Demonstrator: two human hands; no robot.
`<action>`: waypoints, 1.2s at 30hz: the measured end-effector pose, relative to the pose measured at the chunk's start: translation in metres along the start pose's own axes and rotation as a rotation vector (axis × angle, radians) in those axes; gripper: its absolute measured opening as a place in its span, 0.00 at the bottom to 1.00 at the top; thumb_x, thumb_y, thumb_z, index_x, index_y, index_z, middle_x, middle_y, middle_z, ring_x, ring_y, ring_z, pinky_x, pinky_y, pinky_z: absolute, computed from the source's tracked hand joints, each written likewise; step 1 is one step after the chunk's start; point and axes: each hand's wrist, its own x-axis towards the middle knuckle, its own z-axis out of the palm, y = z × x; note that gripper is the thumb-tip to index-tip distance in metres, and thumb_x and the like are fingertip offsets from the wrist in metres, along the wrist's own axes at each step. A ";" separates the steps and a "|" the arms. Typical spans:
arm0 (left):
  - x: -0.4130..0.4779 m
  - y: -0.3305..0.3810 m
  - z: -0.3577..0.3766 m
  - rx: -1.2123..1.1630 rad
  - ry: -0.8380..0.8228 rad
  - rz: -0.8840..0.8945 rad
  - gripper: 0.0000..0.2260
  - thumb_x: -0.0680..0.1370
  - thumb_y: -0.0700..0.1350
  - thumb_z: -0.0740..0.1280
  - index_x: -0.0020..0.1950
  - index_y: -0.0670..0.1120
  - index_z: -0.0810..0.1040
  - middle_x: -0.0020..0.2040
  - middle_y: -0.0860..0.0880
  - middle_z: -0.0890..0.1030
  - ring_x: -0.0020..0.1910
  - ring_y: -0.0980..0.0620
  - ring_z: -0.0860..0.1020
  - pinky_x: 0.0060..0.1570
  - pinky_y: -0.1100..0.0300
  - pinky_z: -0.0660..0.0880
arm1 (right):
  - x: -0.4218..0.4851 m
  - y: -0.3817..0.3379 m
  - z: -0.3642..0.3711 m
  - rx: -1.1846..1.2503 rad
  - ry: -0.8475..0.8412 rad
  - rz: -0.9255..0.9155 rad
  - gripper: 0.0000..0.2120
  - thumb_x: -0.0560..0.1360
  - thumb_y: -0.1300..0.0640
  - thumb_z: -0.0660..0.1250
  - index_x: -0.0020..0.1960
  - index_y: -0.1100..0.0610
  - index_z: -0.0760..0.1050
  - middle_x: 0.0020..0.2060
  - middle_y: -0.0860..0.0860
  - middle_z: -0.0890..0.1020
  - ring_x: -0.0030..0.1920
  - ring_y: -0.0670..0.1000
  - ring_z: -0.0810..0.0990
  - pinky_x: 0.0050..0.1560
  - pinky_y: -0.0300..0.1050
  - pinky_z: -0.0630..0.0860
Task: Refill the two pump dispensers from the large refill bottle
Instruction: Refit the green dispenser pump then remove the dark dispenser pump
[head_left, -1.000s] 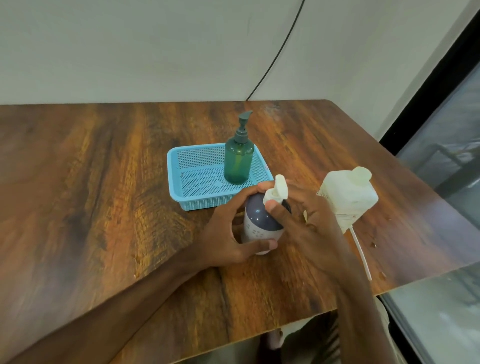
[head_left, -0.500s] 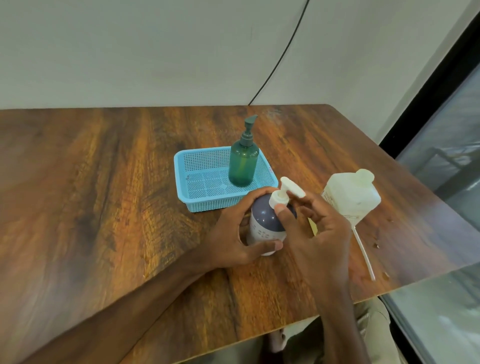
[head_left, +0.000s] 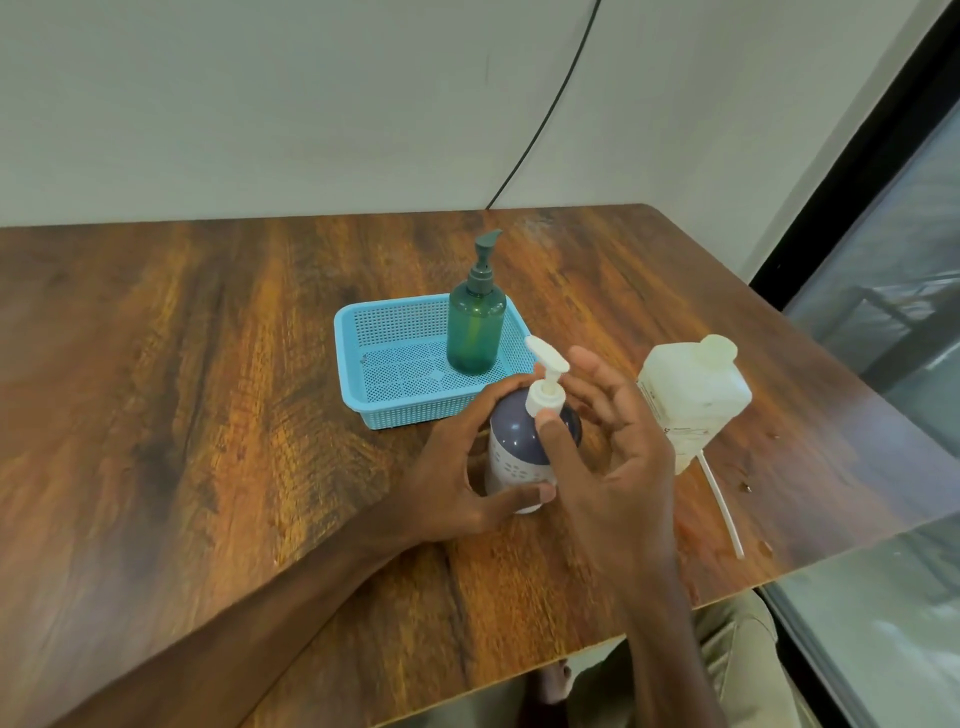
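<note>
The desk (head_left: 208, 389) was set against a pale wall, with a black cable (head_left: 550, 104) run down the wall behind it and a dark-framed window (head_left: 883, 270) on the right. A blue mesh basket (head_left: 374, 358) was placed at mid-desk. The green pump dispenser (head_left: 475, 332) was stood upright in the basket's far right corner, pump on; its fill level could not be read.

Just in front of the basket, the purple-and-white pump dispenser (head_left: 514, 441) was stood on the desk. Its body was gripped by the left hand (head_left: 457, 467), fingers curled round the far side and thumb across the near side. The white pump (head_left: 545, 374) was seated in its neck. The collar was pinched by the right hand (head_left: 608, 452), thumb tip on the front and forefingers behind, the remaining fingers fanned out.

The refill bottle (head_left: 691, 395), whitish and capped, was stood just right of that hand and partly hidden by it; its contents could not be told. A thin white tube (head_left: 722, 504) was laid on the desk from the bottle's base toward the near edge, with a few small spots beside it.
</note>
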 end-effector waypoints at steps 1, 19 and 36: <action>-0.001 0.000 0.000 0.009 -0.001 0.004 0.40 0.72 0.44 0.81 0.79 0.51 0.64 0.76 0.57 0.73 0.74 0.56 0.75 0.67 0.59 0.78 | -0.001 -0.001 -0.001 0.015 -0.003 0.000 0.28 0.75 0.54 0.76 0.73 0.51 0.73 0.63 0.38 0.82 0.65 0.42 0.80 0.59 0.43 0.82; -0.003 -0.003 0.000 -0.010 -0.014 -0.022 0.41 0.71 0.41 0.81 0.80 0.50 0.64 0.75 0.56 0.75 0.72 0.55 0.77 0.62 0.58 0.81 | 0.003 -0.001 0.000 0.032 0.027 -0.038 0.20 0.75 0.59 0.76 0.66 0.54 0.77 0.57 0.40 0.83 0.60 0.43 0.83 0.54 0.37 0.82; -0.001 -0.010 0.001 0.011 -0.014 0.026 0.41 0.71 0.39 0.81 0.79 0.46 0.64 0.74 0.58 0.75 0.73 0.55 0.76 0.66 0.62 0.77 | 0.004 0.003 0.000 0.019 -0.028 -0.032 0.27 0.73 0.57 0.79 0.68 0.51 0.74 0.62 0.43 0.80 0.65 0.48 0.79 0.59 0.44 0.81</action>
